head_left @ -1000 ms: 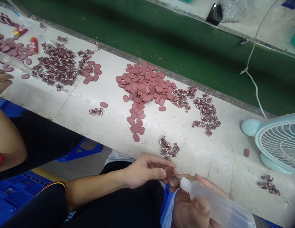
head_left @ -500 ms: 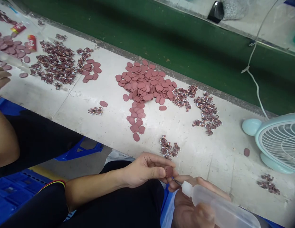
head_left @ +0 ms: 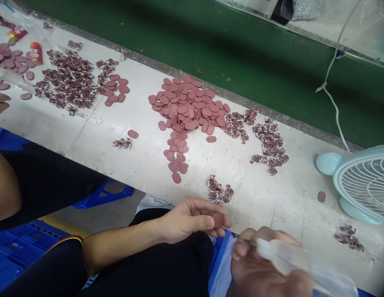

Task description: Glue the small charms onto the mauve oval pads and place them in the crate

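My left hand (head_left: pixel 190 220) pinches a flat reddish-brown oval disc (head_left: pixel 219 220) between thumb and fingers, just off the table's near edge. To its right, my right hand (head_left: pixel 260 268) is wrapped around a translucent white squeeze bottle (head_left: pixel 287 258) with a thin dark nozzle. The bottle is blurred by motion, its tip pointing left, apart from the disc. A small dark brown thing shows by the right fingertips, too unclear to name. Beyond my left hand lies a small cluster of brown-and-white figures (head_left: pixel 219 190). A large pile of similar oval discs (head_left: pixel 188 105) spreads farther back, trailing towards me.
More small brown figures (head_left: pixel 269 142) lie right of the pile, with another group (head_left: pixel 349 238) near a pale blue fan (head_left: pixel 361 181). A single disc (head_left: pixel 321 196) sits beside the fan. At left, another person's hand (head_left: pixel 0 103) is near a bigger heap of figures (head_left: pixel 69 80).
My right hand and the squeeze bottle have moved right, drawing the nozzle away from the disc. My left hand stays nearly in place, still holding the disc, which has turned slightly.
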The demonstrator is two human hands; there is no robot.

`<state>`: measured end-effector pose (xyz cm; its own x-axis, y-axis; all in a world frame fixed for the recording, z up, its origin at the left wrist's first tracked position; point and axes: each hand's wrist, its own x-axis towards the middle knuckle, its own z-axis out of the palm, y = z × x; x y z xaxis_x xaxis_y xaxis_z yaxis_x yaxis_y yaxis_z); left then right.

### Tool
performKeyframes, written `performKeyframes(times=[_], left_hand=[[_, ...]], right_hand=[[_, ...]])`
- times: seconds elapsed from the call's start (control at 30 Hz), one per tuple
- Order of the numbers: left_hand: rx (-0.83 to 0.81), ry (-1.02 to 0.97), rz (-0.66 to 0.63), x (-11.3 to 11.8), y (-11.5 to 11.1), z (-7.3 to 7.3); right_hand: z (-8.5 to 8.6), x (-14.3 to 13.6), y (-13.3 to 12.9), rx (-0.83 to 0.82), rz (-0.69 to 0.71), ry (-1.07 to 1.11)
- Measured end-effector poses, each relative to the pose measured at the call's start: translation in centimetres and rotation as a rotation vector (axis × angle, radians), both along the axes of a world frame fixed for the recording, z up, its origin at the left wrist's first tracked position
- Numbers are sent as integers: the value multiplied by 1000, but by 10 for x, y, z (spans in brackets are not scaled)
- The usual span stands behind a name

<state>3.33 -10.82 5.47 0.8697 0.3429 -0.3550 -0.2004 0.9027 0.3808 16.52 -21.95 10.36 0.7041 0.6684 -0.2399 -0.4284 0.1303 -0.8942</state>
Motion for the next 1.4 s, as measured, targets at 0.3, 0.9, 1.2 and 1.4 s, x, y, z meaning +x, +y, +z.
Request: performKeyframes(times=[0.3, 0.9, 1.2, 1.4], left_hand=[[-20, 64, 104, -19, 22, -7], [27, 142, 151, -29, 22, 2], [221, 141, 106, -21, 10, 2], [272, 125, 88, -19, 11, 10]], right_hand=[[-85, 91, -27, 858, -4, 1526], [-56, 67, 49, -832, 410, -954], [0, 11, 13, -376, 399, -260], [0, -4, 15, -369, 401, -173]])
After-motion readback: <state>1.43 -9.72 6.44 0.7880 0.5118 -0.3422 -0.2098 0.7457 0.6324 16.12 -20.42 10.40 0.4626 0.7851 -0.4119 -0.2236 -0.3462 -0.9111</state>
